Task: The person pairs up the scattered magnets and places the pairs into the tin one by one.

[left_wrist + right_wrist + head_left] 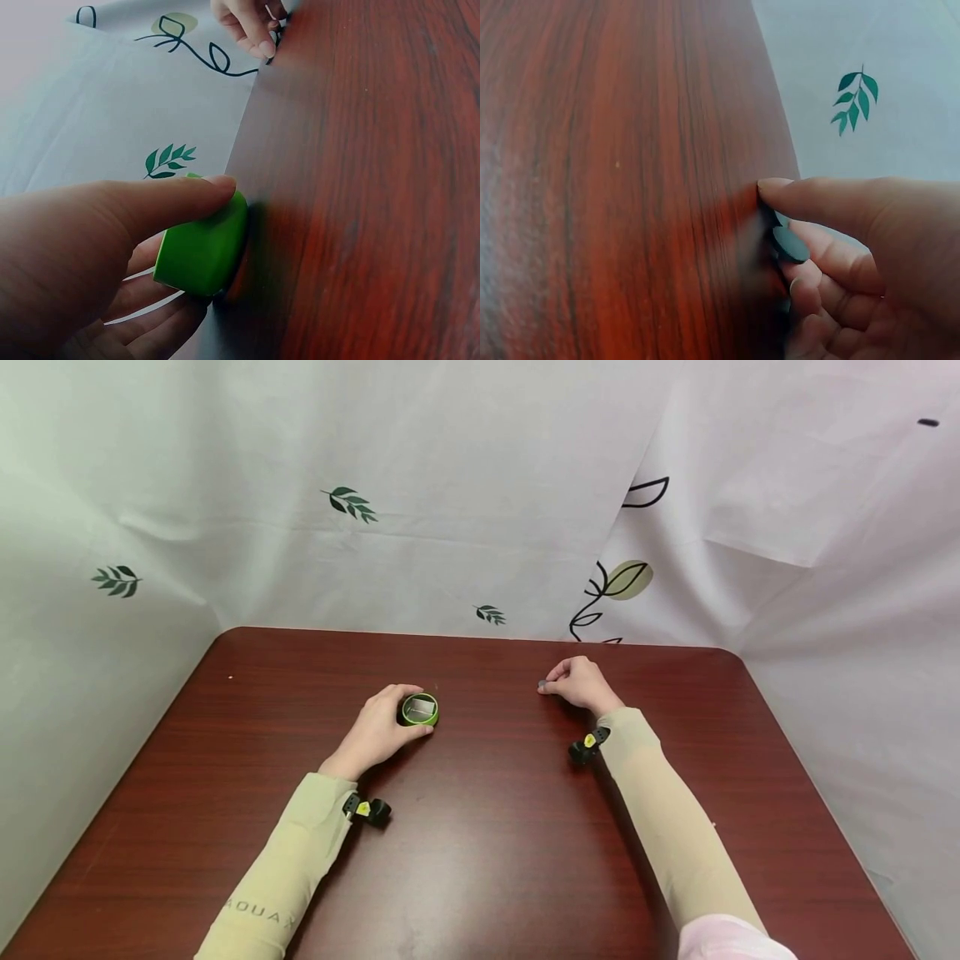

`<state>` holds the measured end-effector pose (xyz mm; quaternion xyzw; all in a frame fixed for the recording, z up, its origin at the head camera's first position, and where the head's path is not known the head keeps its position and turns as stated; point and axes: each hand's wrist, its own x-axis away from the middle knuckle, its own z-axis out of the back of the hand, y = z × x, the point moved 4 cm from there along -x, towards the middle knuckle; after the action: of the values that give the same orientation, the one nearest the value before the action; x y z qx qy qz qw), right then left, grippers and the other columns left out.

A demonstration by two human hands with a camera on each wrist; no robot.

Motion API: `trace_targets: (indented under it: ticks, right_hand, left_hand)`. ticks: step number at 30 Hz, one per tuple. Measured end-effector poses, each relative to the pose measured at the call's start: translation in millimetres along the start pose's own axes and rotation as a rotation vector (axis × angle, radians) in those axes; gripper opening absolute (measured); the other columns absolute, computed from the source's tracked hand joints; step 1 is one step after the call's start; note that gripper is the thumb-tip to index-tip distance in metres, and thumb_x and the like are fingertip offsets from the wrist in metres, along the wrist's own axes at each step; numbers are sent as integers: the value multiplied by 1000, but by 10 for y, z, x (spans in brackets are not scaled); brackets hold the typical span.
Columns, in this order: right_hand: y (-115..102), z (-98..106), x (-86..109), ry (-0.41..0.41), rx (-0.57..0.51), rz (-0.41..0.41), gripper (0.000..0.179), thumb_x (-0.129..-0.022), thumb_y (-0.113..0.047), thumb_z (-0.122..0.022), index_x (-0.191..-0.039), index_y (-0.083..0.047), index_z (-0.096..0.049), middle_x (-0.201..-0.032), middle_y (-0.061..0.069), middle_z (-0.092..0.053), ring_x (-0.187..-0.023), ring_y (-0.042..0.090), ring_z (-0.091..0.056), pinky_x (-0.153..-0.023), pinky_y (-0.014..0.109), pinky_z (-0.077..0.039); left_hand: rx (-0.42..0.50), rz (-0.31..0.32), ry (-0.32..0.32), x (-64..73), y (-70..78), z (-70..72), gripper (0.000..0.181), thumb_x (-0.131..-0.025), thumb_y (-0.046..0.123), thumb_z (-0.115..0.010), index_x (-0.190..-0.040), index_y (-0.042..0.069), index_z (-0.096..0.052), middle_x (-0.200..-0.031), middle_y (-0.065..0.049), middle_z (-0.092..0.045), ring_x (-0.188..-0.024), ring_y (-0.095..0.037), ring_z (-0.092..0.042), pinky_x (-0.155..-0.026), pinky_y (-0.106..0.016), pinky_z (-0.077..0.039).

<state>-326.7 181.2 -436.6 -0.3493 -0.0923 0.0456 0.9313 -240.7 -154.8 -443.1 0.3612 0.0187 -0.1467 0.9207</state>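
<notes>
A small round green container (420, 710) stands open side up on the table, with a pale, shiny patch inside its rim. My left hand (378, 727) grips it from the left, thumb on the near side and fingers round the far side. In the left wrist view the thumb lies across the green wall (206, 251) of the container. Farther right, my right hand (581, 683) holds a small dark disc (791, 245) between thumb and fingers, low at the tabletop. The fingers partly hide the disc in the head view.
The dark red-brown wooden table (480, 860) has rounded far corners. Pale cloth (480, 485) with leaf prints hangs behind it and at both sides. A tiny light speck (230, 677) lies near the far left corner. Each wrist wears a small black camera (378, 812).
</notes>
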Motion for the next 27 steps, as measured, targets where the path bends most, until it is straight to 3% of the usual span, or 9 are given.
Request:
trace_targets:
  ticks: [14,20,27]
  right_hand:
    - [32,40,-15,-18,-77,-19,19,-85,-22,-84,-93,-7,-76,-85,4,-72,-86,23,-58,-76,35,-47]
    - [45,37,-25,-29,-67,-19,20,-85,-21,-82,-100,-8,-80,-96,6,-73,-92,23,-58,-81,36,-47]
    - [27,24,-30,-20,-59,-11,22,-84,-21,-83,-101,-7,-80,-97,7,-73,-92,24,-59,-81,36,-48]
  left_hand:
    - [0,-7,2,1,7,4,62,-84,21,-86,-137,1,-59,-129,-15,-60,-120,-33,-56,-100,-47,-47]
    - [3,1,-5,3,8,-2,62,-85,21,-85,-138,2,-58,-130,-15,-60,-120,-32,-56,-99,-46,-47]
    - [7,-1,-7,4,28,13,62,-85,20,-86,-137,1,-58,-130,-16,-60,-118,-32,-57,-98,-46,-48]
